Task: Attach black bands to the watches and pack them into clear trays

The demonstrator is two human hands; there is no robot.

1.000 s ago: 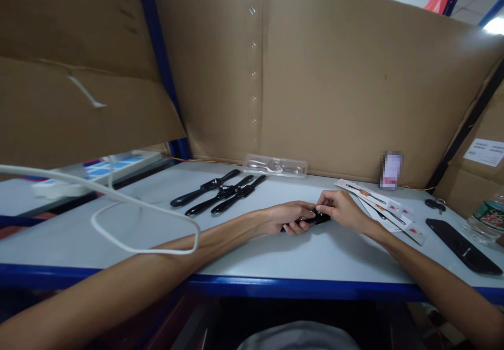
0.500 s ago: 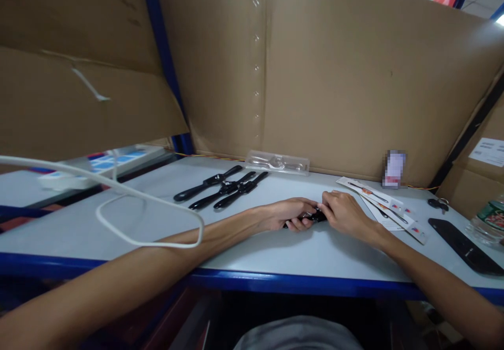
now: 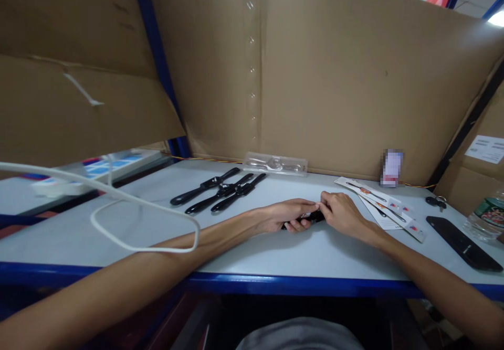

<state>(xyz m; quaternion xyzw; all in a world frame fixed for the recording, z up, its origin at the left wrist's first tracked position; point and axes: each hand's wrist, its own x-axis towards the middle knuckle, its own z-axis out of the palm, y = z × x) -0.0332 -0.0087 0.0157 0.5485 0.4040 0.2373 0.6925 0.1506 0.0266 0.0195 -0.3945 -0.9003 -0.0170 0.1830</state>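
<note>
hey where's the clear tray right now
In the head view, the clear tray lies right of centre at the far edge of the table, by the cardboard, behind and right of three black tools.

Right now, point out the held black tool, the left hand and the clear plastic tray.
Black tool (image 3: 316, 216): head view, dark part left uncovered.
Left hand (image 3: 289, 214): head view, back of the hand.
Clear plastic tray (image 3: 275, 164): head view, middle of its moulded surface.

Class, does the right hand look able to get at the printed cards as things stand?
Probably yes: the printed cards lie close beside the right hand, with nothing seen between them, though that hand is occupied at the black tool and would likely need to let go first.
</note>
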